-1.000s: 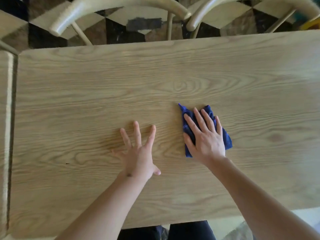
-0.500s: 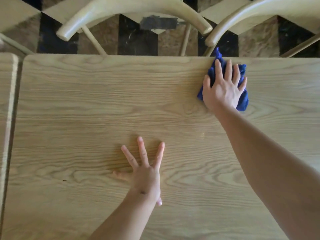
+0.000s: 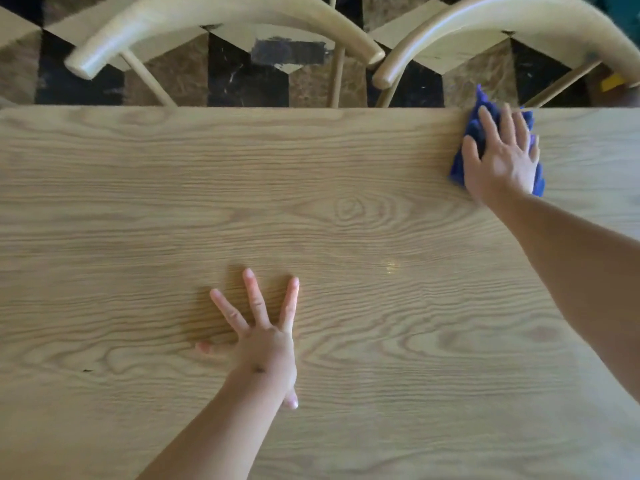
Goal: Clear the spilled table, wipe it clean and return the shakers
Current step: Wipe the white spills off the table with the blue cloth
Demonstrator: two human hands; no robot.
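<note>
A light wooden table (image 3: 173,209) fills the view. At its far edge on the right, my right hand (image 3: 502,161) presses flat on a blue cloth (image 3: 460,166), whose top corner pokes past the table's edge. My left hand (image 3: 259,337) lies flat on the tabletop near the middle, fingers spread, holding nothing. A small pale shiny spot (image 3: 393,265) shows on the wood between the two hands. No shakers are in view.
Two pale wooden chairs, one (image 3: 221,19) at the left and one (image 3: 485,26) at the right, stand close behind the table's far edge. Beneath them is a floor of black, brown and cream tiles (image 3: 242,81).
My right hand has slid the blue cloth from the table's middle out to the far edge, then further right along it. My left hand has stayed flat in place.
</note>
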